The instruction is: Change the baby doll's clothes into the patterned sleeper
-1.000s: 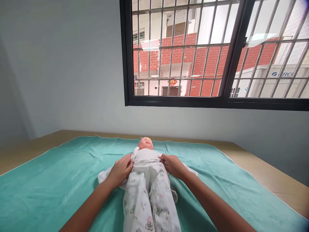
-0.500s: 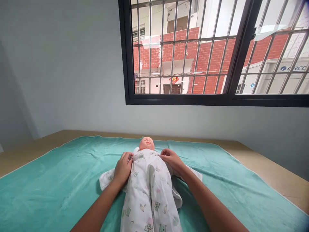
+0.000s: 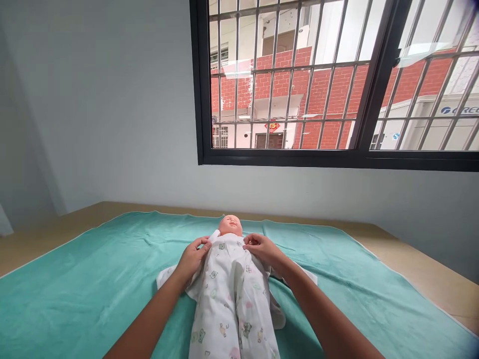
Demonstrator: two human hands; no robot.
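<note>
A baby doll (image 3: 231,225) lies face up, its head pointing away from me. White baby pants (image 3: 228,284) printed with small animals are spread over its body, the waist end just below the doll's chin and the legs running toward me. My left hand (image 3: 193,257) pinches the waist edge at the left corner, thumb and fingers together. At the right corner, my right hand (image 3: 264,248) has its fingertips closed on the same edge. A white printed top (image 3: 305,273) shows beneath, its sleeves spread out to both sides. The doll's body is hidden under the cloth.
A green sheet (image 3: 105,279) covers most of the wooden table (image 3: 419,259). Behind the table's far edge rises a pale wall (image 3: 130,124) with a black-framed, barred window (image 3: 277,158).
My hands have drawn slightly closer together at the waist edge, the left one shifting right and the pants' waist edge sitting a little differently. The view has shifted slightly.
</note>
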